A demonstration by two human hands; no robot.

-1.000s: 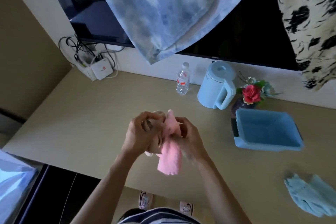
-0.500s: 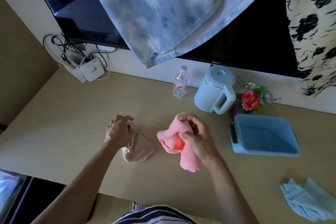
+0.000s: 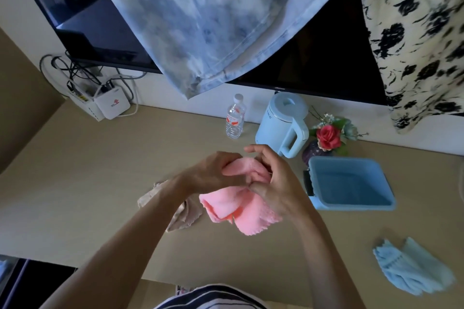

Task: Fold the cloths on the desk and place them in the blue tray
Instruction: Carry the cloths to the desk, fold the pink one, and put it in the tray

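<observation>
Left hand (image 3: 213, 174) and right hand (image 3: 277, 189) both gripped pink cloth (image 3: 238, 211), just left of blue tray (image 3: 351, 206); beige cloth (image 3: 187, 216) lay further left on table (image 3: 75, 183).

Both bare forearms reach forward from the bottom edge and converge near the middle of the view. The left hand (image 3: 213, 174) lies knuckles up, its fingers curled over the top of the pink cloth (image 3: 236, 208). The right hand (image 3: 275, 183) grips the same cloth, its index finger raised and bent. The two hands meet at the thumbs.
</observation>
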